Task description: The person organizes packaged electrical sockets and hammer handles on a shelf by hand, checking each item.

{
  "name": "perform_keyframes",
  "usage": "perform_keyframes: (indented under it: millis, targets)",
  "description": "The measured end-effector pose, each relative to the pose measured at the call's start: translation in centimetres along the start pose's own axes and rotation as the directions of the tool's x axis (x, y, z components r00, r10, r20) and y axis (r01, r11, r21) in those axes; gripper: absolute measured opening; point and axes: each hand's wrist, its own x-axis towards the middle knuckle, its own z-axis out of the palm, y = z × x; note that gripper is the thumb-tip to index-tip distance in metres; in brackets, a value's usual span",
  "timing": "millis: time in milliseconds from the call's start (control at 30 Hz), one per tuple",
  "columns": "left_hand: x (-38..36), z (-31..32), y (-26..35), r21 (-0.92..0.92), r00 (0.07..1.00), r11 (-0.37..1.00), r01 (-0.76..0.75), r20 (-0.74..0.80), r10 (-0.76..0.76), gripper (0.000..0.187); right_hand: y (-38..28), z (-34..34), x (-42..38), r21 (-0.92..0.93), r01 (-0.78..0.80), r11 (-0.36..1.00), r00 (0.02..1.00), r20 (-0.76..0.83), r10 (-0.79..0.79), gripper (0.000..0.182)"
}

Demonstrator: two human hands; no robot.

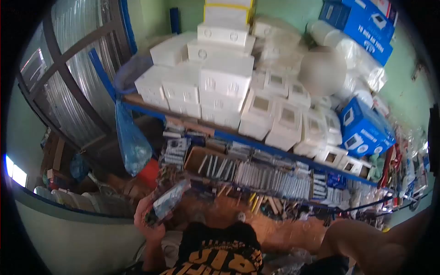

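Observation:
My left hand (143,217) is raised at the lower left, its fingers closed round a flat, shiny clear-plastic packet (171,200). The packet is pale blue-grey and tilted up to the right; its contents are too blurred to name. Darker material shows at its lower end, against my palm. On the right my bent right arm (362,240) reaches toward the frame's edge, and its hand lies outside the picture. My black shirt (220,250) with orange lettering fills the bottom middle.
A blue-edged shelf (270,149) carries stacked white boxes (224,80) and blue cartons (366,126). Beneath stand rows of small packed items (261,178) and an open cardboard box (196,160). A blue plastic bag (130,140) hangs at the shelf's left end. Loose pieces (270,204) lie on the floor below.

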Motion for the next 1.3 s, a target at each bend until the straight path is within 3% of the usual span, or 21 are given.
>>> perform_keyframes:
  millis: [100,167,267,300,367,400,433,467,500,600,667,700,767,900,967,1033,1067,1167,1200,1233,1300]
  targets:
    - [-2.4,1.0,-3.7,0.007,0.993,0.993,-0.114,-0.019,0.114,0.068,-1.0,0.6,-1.0,-0.035,0.038,0.999,0.997,-0.06,-0.04,0.054]
    - [-4.7,2.9,-8.2,-0.118,0.99,0.989,-0.093,-0.12,0.079,0.065,-3.6,1.7,-3.1,-0.084,0.068,0.994,0.982,-0.171,-0.082,0.054]
    - [-7.8,5.6,-13.9,-0.116,0.992,0.986,-0.118,-0.063,0.111,0.065,-8.2,3.6,-8.6,-0.147,0.003,0.989,0.958,-0.284,-0.045,0.054]
    - [-9.7,6.3,-16.0,-0.093,0.992,0.989,-0.117,-0.047,0.113,0.064,-9.7,3.6,-12.0,-0.145,-0.025,0.989,0.971,-0.238,-0.01,0.054]
    - [-13.2,7.5,-20.7,-0.092,0.992,0.99,-0.104,0.058,0.109,0.059,-12.0,2.6,-20.9,0.058,-0.13,0.99,0.966,0.232,0.114,0.052]
    - [-15.9,8.9,-24.2,-0.236,0.997,0.971,-0.041,-0.073,0.025,0.056,-13.7,2.1,-26.3,0.194,-0.309,0.931,0.764,0.634,0.122,0.05]
    - [-17.7,10.0,-25.6,-0.375,0.977,0.927,-0.005,-0.199,-0.076,0.054,-16.0,2.9,-31.7,0.296,-0.52,0.801,0.602,0.792,0.098,0.05]
    - [-19.6,10.5,-26.4,-0.411,0.927,0.875,0.254,-0.155,-0.342,0.056,-18.0,3.3,-37.6,0.278,-0.725,0.63,0.409,0.91,0.07,0.051]
    - [-20.5,11.3,-26.1,-0.444,0.804,0.755,0.482,-0.119,-0.583,0.057,-19.7,2.8,-42.6,0.164,-0.826,0.539,0.223,0.974,0.046,0.057]
    - [-26.0,11.9,-28.6,-0.573,0.776,0.605,0.553,0.088,-0.625,0.042,-23.1,-3.2,-53.8,-0.027,-0.844,0.536,-0.028,1.0,0.007,0.053]
    - [-28.9,11.5,-28.6,-0.6,0.754,0.554,0.578,0.131,-0.644,0.033,-23.5,-5.7,-55.9,-0.178,-0.916,0.361,-0.176,0.984,0.038,0.048]
    - [-30.2,11.1,-28.1,-0.57,0.745,0.558,0.603,0.152,-0.65,0.029,-23.3,-7.2,-56.6,-0.21,-0.909,0.359,-0.212,0.977,0.034,0.048]
    - [-32.0,9.8,-27.3,-0.546,0.726,0.55,0.632,0.167,-0.667,0.025,-22.9,-10.1,-57.0,-0.068,-0.947,0.314,-0.071,0.997,0.002,0.042]
    - [-30.5,6.9,-27.9,-0.311,0.769,0.709,0.633,0.357,-0.53,0.031,-23.3,-12.0,-56.5,-0.054,-0.948,0.313,-0.058,0.998,-0.003,0.036]
    - [-28.5,5.4,-27.9,-0.262,0.789,0.774,0.576,0.423,-0.445,0.034,-22.9,-11.6,-57.1,0.038,-0.949,0.313,0.031,0.999,-0.027,0.037]
    - [-26.5,4.3,-28.1,0.012,0.641,0.905,0.425,0.702,-0.311,0.04,-22.3,-11.0,-56.6,0.118,-0.874,0.471,0.053,0.987,-0.149,0.04]
    - [-25.7,4.5,-28.1,0.005,0.655,0.913,0.409,0.695,-0.297,0.04,-22.0,-10.4,-56.1,0.139,-0.871,0.47,0.075,0.985,-0.154,0.04]
    - [-24.1,5.2,-28.4,0.201,0.471,0.976,0.085,0.855,-0.217,0.045,-21.0,-7.8,-54.8,0.288,-0.748,0.598,0.096,0.938,-0.332,0.042]
    - [-24.8,5.7,-29.8,0.166,0.551,0.98,0.11,0.81,-0.199,0.043,-20.7,-7.0,-54.9,0.301,-0.725,0.62,0.076,0.929,-0.362,0.042]
    - [-25.1,5.9,-30.3,0.171,0.557,0.979,0.108,0.806,-0.202,0.043,-20.5,-6.2,-55.0,0.32,-0.698,0.64,0.06,0.917,-0.393,0.042]
    - [-25.4,6.0,-30.8,0.082,0.665,0.964,0.252,0.709,-0.234,0.043,-20.5,-4.9,-55.2,0.37,-0.687,0.625,0.118,0.906,-0.406,0.042]
